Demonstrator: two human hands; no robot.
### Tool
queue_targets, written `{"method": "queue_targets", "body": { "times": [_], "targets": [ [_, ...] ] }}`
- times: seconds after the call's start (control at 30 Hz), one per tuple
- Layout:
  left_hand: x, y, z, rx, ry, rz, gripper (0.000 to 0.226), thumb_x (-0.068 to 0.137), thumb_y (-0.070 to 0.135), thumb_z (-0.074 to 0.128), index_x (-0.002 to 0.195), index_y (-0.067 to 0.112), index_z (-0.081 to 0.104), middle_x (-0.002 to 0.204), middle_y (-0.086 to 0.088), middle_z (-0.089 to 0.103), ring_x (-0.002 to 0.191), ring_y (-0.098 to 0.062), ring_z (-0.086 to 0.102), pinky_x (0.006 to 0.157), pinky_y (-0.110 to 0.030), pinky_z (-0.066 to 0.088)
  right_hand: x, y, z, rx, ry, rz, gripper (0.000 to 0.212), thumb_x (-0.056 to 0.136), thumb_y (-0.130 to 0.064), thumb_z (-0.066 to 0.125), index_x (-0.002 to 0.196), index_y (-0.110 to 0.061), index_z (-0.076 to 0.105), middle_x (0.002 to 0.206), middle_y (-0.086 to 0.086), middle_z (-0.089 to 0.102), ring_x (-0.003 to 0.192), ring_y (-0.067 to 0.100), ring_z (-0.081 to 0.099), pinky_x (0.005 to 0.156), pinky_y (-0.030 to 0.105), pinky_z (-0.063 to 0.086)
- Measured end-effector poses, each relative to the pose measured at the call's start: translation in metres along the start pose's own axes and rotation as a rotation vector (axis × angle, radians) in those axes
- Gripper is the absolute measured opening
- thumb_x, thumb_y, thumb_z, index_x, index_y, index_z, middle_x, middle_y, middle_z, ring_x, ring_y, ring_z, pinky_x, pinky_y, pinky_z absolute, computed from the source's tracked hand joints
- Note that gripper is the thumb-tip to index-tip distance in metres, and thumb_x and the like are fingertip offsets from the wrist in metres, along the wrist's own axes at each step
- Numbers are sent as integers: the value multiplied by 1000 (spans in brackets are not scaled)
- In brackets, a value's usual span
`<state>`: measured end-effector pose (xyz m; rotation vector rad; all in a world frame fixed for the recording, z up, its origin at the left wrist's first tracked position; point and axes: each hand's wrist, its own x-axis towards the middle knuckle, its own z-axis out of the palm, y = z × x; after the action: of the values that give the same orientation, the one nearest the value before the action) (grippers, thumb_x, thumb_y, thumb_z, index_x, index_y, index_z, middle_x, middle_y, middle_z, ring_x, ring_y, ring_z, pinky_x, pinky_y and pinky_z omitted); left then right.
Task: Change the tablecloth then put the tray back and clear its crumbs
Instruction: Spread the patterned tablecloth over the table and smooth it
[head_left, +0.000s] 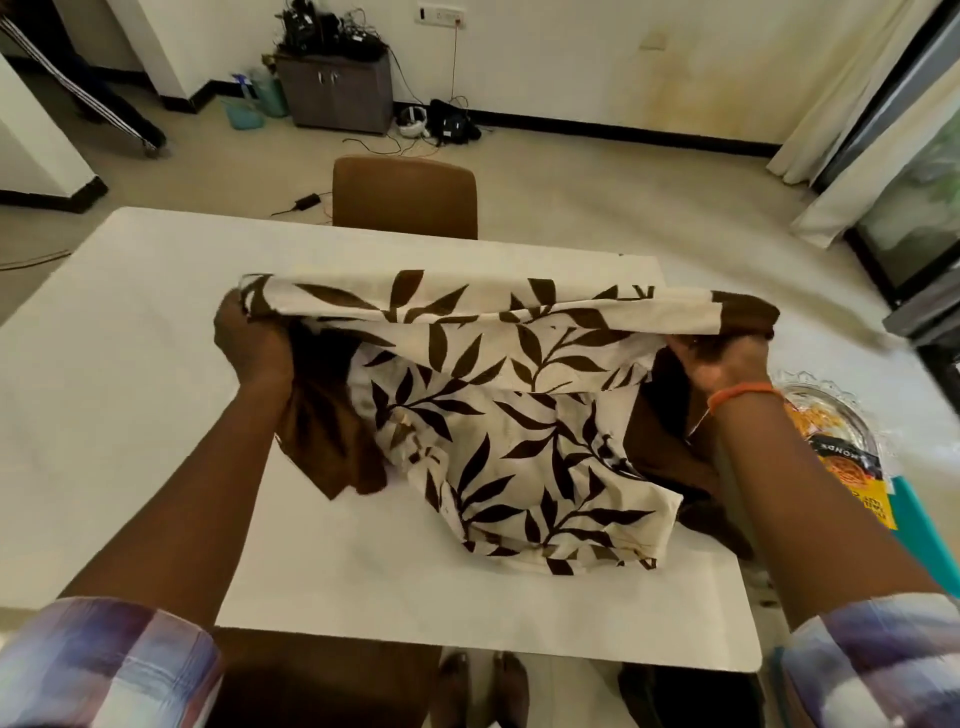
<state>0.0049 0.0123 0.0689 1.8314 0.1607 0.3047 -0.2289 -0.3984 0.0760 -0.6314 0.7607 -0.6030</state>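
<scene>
Hands (249, 343) (2) clenched on tablecloth (498, 415)

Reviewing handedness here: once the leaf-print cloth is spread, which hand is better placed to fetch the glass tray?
Probably the right hand. The glass tray sits at the table's right edge, just beside that wrist. The left hand grips the tablecloth at its opposite end, across the table.

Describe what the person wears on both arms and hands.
Both forearms are bare below rolled-up checked sleeves in blue, purple and white: left sleeve, right sleeve. An orange band circles the right wrist. The left hand and right hand show no rings or gloves.
</scene>
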Motion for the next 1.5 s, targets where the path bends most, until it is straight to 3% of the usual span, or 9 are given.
{"method": "queue_targets", "body": {
  "times": [0.13, 0.27, 0.53, 0.77, 0.93, 1.07, 1.17, 1.37, 1.5],
  "targets": [
    [-4, 27, 6, 317, -63, 426, 20, 90, 11, 52, 98, -6, 59, 109, -26, 55, 100, -34, 53, 83, -29, 39, -11, 17, 6, -704, 133, -76, 31, 101, -31, 34, 123, -15, 51, 113, 15, 64, 84, 30, 66, 66, 50, 58],
    [-34, 24, 18, 527, -327, 464, 28, 87, 4, 57, 114, -2, 56, 124, -21, 44, 105, -32, 51, 91, -30, 41, -24, 47, -2, -941, 154, 56, 29, 98, -21, 32, 118, -10, 51, 92, 23, 68, 71, 34, 69, 60, 48, 58],
    [-50, -20, 30, 915, -678, 293, 8, 85, 12, 59, 93, 12, 62, 91, -8, 67, 76, -22, 61, 69, -35, 53, -17, 77, -21, -1222, 11, 274, 36, 101, -20, 32, 135, -16, 44, 94, 23, 69, 75, 38, 72, 64, 54, 58],
    [-2, 10, 72, 1033, -1166, -271, 21, 77, 10, 78, 94, 5, 66, 81, -11, 69, 62, -20, 66, 52, -26, 54, 50, 30, 16, -1498, -145, 589, 34, 102, -18, 37, 128, 1, 48, 105, 28, 66, 88, 40, 69, 79, 54, 56],
    [59, 14, 144, 791, -543, 158, 47, 83, 2, 63, 129, 3, 52, 135, -27, 48, 118, -39, 52, 94, -37, 45, 145, -1, 58, -1041, -57, 95, 64, 89, -19, 50, 148, -14, 26, 122, 20, 55, 94, 33, 63, 75, 52, 55],
    [30, 9, 175, 751, -770, 140, 107, 90, -9, 53, 148, 34, -26, 152, -18, -37, 145, -40, 19, 95, -37, 45, 162, 20, 63, -1380, -122, -156, 109, 87, -17, 68, 149, -23, -21, 137, 16, 46, 114, 30, 53, 91, 45, 47],
    [-33, -30, 182, 710, -635, 356, 105, 85, -15, 53, 154, 30, -13, 157, -15, -27, 108, -26, 60, 67, -26, 52, 154, 68, 25, -1613, -218, -330, 100, 85, -18, 70, 153, -6, -3, 154, 20, 25, 141, 32, 29, 117, 39, 23],
    [-196, -159, 131, 924, -957, 484, 88, 86, 53, 61, 153, 10, 23, 160, -18, 4, 147, -39, 18, 111, -55, 34, 47, 169, -67, -1887, -248, -747, 53, 79, -20, 67, 126, -9, 45, 128, 18, 46, 121, 34, 44, 102, 54, 43],
    [-221, -187, 90, 1042, -940, 535, 86, 89, 69, 37, 155, 17, 18, 162, -18, 5, 149, -38, 3, 116, -62, 10, -8, 211, -113, -2175, -307, -517, 60, 89, -52, 45, 136, -16, 43, 144, 20, 40, 134, 40, 40, 108, 62, 30]
  ]
}}
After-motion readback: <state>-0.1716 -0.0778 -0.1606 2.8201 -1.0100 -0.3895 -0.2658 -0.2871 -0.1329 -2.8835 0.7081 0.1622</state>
